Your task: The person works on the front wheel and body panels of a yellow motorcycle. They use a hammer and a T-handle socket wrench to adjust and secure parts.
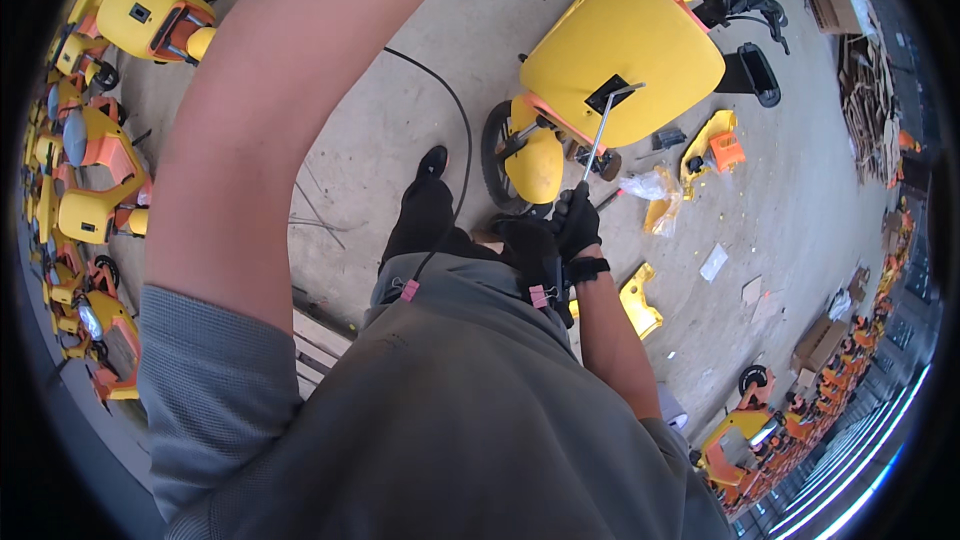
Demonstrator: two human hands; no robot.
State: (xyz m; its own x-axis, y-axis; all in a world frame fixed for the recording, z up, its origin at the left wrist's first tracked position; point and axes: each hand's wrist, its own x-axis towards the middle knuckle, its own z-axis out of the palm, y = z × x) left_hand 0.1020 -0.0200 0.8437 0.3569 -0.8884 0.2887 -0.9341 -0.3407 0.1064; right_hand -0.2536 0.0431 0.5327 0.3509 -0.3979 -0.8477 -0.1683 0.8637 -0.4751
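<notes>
My right hand point(578, 223), in a dark glove, is closed around the dark handle of a metal rod point(601, 138) with a bent end. The rod points up and away from me, and its bent end overlaps the dark rectangular recess point(608, 95) in a yellow panel; whether they touch I cannot tell. This panel belongs to a yellow and orange two-wheeler point(660, 50) with black handlebars, standing just ahead. Its black-tyred wheel point(497, 155) shows near my feet. My bare left arm point(260, 110) reaches forward past the upper edge, so the left hand is out of sight.
Yellow shell pieces point(640, 302), an orange part point(727, 150) and clear plastic wrap point(648, 185) lie on the concrete at the right. A black cable point(455, 95) hangs from my shirt. Similar two-wheelers point(100, 160) line the left; flattened cardboard point(868, 110) is piled far right.
</notes>
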